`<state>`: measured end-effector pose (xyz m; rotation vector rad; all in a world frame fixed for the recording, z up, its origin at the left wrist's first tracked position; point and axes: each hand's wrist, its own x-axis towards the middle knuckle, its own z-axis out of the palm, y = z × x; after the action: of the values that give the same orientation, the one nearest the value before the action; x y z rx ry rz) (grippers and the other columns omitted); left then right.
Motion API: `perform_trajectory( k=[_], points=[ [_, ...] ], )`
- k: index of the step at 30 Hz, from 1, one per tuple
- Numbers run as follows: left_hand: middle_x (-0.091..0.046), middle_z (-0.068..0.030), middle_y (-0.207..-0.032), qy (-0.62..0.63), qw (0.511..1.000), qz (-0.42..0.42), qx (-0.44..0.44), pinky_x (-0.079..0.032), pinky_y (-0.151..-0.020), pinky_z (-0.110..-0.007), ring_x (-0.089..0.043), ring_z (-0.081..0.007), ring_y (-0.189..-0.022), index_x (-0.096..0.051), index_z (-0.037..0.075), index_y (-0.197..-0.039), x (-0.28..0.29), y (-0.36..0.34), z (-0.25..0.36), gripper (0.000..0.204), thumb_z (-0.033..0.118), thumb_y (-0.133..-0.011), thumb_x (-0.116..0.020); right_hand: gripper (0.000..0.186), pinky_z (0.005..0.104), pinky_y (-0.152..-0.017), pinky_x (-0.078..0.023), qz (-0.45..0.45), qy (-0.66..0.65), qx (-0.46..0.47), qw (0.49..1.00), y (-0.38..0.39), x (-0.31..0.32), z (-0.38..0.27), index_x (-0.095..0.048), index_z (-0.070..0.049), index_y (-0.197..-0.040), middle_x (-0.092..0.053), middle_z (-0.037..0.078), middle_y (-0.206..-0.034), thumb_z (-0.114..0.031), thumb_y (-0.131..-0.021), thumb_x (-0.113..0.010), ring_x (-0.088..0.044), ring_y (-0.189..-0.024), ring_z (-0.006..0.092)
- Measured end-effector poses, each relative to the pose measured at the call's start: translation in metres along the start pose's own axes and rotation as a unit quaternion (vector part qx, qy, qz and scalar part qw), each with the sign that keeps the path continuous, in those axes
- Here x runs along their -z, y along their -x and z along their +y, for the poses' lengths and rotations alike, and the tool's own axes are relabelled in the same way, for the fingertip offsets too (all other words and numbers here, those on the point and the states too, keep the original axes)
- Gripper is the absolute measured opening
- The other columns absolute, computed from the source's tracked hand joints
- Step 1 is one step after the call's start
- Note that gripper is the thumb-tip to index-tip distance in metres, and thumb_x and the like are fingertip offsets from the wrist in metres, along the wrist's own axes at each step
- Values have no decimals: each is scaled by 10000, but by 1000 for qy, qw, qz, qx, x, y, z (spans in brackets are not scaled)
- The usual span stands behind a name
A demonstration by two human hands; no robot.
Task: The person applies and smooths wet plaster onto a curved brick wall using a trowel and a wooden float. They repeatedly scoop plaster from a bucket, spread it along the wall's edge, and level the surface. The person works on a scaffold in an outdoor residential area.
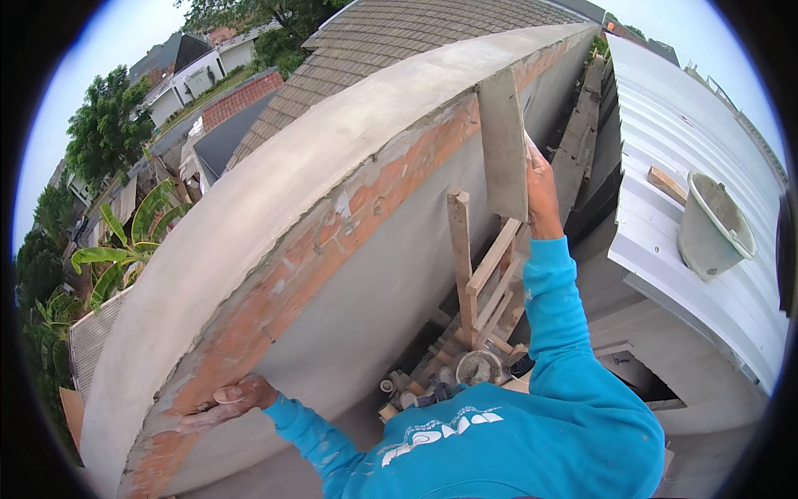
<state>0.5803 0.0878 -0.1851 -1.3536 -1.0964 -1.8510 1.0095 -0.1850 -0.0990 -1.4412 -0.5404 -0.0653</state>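
Observation:
My right hand (544, 193) grips a long grey plastering float (502, 141) from its right side. The handle is mostly hidden behind my fingers. The float stands on edge, its upper end by the rim of the wall's smooth grey plastered top (349, 104). Below that rim runs a strip of bare orange brick (382, 191), patchy with mortar. At the lower left my left hand (237, 401) lies against this brick with its fingers stretched out, holding nothing. Mortar smears the fingers. Beneath the brick, the wall face (366, 291) is plastered grey.
A wooden frame (490, 279) stands below, beside the wall. Near its foot are a mortar-stained bucket (479, 367) and loose debris. On the right, a corrugated metal roof (665, 116) carries a pale bucket (713, 229) and a wood block (667, 185). Tiled roofing (399, 41) lies beyond the wall.

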Motion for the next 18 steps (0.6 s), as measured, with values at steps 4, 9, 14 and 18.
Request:
perform_trajectory(
  k=[4,9,14,18],
  points=[
    [-178,-276,-1565,19,1000,20,11,-218,-1138,-549,-212,-428,-1439,-228,-55,-1502,-3,-1,-2,647,392,-1039,-304,427,265,-854,-509,-82,-132,-40,987,-2,33,7,-521,5,-1354,-641,72,-1180,-268,-1026,-514,-616,-984,111],
    [-179,-279,-1562,14,1000,18,12,-249,-1126,-549,-214,-433,-1435,-231,-54,-1501,-3,-1,-5,636,384,-1045,-298,414,226,-787,-526,-136,-51,1,989,-38,41,-24,-522,-6,-1357,-652,48,-1140,-238,-1015,-537,-634,-931,91],
    [-187,-273,-1561,32,999,18,31,-242,-1136,-539,-220,-418,-1436,-232,-50,-1501,-6,1,-2,642,395,-1044,-304,495,321,-853,-506,-130,327,121,928,-119,39,-75,-563,-4,-1334,-688,115,-1118,-359,-990,-564,-654,-959,177],
    [-196,-262,-1562,21,1000,8,20,-224,-1149,-530,-215,-400,-1442,-224,-47,-1504,-5,6,-11,648,398,-1042,-312,513,393,-900,-482,-195,508,230,807,-165,33,-94,-620,-8,-1256,-693,220,-1079,-416,-948,-581,-664,-971,318]
  ],
)
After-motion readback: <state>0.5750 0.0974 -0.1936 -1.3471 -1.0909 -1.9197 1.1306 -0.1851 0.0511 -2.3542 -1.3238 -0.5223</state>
